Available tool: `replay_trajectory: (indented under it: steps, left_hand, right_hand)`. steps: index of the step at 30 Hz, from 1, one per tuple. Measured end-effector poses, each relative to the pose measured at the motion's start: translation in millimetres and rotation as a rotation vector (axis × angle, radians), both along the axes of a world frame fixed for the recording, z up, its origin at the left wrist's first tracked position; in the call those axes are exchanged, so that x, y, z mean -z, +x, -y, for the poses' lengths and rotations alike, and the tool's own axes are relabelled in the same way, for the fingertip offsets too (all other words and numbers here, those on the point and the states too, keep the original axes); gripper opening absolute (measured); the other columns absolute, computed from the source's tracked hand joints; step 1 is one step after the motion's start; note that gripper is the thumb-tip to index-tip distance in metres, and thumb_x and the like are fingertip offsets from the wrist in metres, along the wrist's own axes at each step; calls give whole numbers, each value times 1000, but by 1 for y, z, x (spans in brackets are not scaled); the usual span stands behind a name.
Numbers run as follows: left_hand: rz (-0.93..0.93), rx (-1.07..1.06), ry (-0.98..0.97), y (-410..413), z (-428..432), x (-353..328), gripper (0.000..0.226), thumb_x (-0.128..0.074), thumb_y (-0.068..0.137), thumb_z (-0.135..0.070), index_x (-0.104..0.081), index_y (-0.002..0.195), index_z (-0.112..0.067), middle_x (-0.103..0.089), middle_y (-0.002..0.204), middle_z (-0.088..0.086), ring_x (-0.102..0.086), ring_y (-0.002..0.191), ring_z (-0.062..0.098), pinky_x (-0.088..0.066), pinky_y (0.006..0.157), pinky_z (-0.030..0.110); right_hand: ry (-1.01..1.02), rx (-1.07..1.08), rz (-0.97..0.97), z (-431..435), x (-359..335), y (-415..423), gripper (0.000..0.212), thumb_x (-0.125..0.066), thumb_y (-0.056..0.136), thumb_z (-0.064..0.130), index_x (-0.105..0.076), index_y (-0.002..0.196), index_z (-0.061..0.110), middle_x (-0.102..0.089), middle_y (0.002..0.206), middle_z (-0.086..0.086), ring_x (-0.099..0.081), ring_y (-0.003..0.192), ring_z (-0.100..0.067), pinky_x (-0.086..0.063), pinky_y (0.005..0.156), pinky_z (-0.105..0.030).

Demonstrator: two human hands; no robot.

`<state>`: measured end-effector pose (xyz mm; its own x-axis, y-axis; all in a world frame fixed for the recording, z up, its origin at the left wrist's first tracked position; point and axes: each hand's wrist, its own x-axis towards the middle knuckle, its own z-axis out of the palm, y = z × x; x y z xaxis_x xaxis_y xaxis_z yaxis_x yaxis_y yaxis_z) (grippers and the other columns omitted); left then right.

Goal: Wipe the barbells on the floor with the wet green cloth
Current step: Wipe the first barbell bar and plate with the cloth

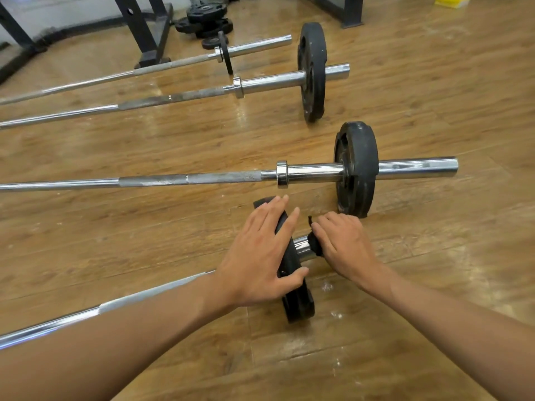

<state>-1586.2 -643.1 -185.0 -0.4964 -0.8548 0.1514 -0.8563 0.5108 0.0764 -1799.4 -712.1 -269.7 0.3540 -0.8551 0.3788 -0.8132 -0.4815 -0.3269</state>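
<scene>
Left hand (260, 256): fingers straight and slightly spread, laid over the rim of the small plate (298, 305) on the nearest barbell (144, 296). Thumb is against the plate face on the right-hand side. The bar shaft passes under the left wrist.

Right hand (344, 247): fingers curled down, clamped on the cloth (315, 246), which is bunched round the chrome sleeve (302, 250) just beyond the thumb side of the plate. Cloth reads dark here, colour can't be confirmed. A short bare stretch of sleeve shows between the plate and the right fingertips.

Pale scuffs on the wood floor (434, 285) below the right wrist.

Just past both sets of fingertips is the second barbell (188, 179). Its large plate (357, 169) stands upright just beyond the right knuckles.

Further out is the third barbell (173, 97) with a plate (312, 70) on its sleeve, then the fourth barbell (173, 63) with a thin plate (225, 53).

Beyond those: a plate stack (207, 18), a black rack frame (150, 33), and something yellow (451, 0) at the far right edge.
</scene>
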Motion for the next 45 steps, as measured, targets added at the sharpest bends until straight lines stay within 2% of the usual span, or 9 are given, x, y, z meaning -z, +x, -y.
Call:
replay_trajectory:
  steps: [2, 5, 7, 9, 13, 23, 29, 37, 45]
  left_hand:
    - [35, 19, -12, 0, -5, 0, 97, -43, 91, -69, -24, 164, -7, -15, 171, 20, -10, 160, 31, -3, 130, 38]
    - [103, 136, -35, 9, -5, -3, 99, -42, 94, -70, -22, 164, -3, -14, 172, 20, -9, 161, 31, -12, 130, 43]
    - [166, 202, -55, 21, -2, -6, 100, -35, 97, -75, -18, 165, -4, -11, 173, 17, -6, 162, 28, -13, 130, 43]
    - [182, 175, -62, 36, 1, -10, 100, -26, 98, -80, -14, 166, -7, -10, 174, 14, -5, 162, 26, -12, 130, 43]
    - [301, 95, -73, 74, -8, -13, 97, -20, 101, -77, -10, 166, -6, -7, 174, 14, -1, 162, 26, -8, 130, 45]
    - [477, -161, -40, 168, -103, -30, 94, -22, 104, -71, -23, 162, 2, -18, 171, 20, -13, 160, 32, -15, 128, 49]
    - [502, -171, -22, 181, -125, -22, 92, -22, 105, -70, -27, 161, 3, -22, 169, 21, -19, 159, 34, -16, 126, 48]
    - [400, -93, -19, 176, -83, 20, 92, -26, 103, -71, -30, 160, 1, -24, 169, 18, -20, 159, 32, -15, 126, 45]
    - [178, -259, 105, 189, -71, 81, 92, -14, 104, -71, -38, 157, 0, -39, 163, 21, -34, 153, 34, -15, 124, 42]
  right_hand:
    - [-55, -17, 3, -13, 3, 13, 59, -19, 112, 47, -69, 105, 16, -67, 99, -2, -64, 95, -27, -48, 87, -42]
    - [-148, -264, -233, -21, 9, 4, 52, -29, 112, 44, -65, 130, 13, -64, 132, -7, -58, 124, -28, -46, 101, -43]
    - [-175, -284, -299, -13, 7, -3, 51, -28, 112, 48, -65, 122, 14, -65, 122, -6, -60, 110, -28, -48, 88, -43]
    - [-164, -177, -240, -9, 5, 1, 52, -22, 112, 50, -61, 108, 17, -61, 102, -3, -56, 89, -27, -44, 74, -41]
    - [-113, -47, -28, -4, -2, 9, 61, -11, 111, 51, -58, 96, 16, -52, 89, -1, -48, 80, -25, -38, 70, -40]
    - [-374, -324, 234, 0, -95, 66, 47, -44, 100, 46, -63, 98, 3, -56, 95, -18, -50, 88, -33, -34, 79, -41]
    - [-389, -560, -16, -48, -114, 108, 54, -53, 92, 57, -67, 106, 7, -59, 101, -15, -53, 95, -33, -40, 83, -45]
    - [-310, -530, -641, -72, -84, 106, 66, -33, 100, 67, -63, 118, 12, -56, 102, -12, -48, 93, -30, -38, 88, -46]
    - [-111, -161, -584, -92, -59, 154, 51, -39, 103, 55, -62, 123, 14, -58, 107, -10, -52, 96, -30, -43, 83, -43]
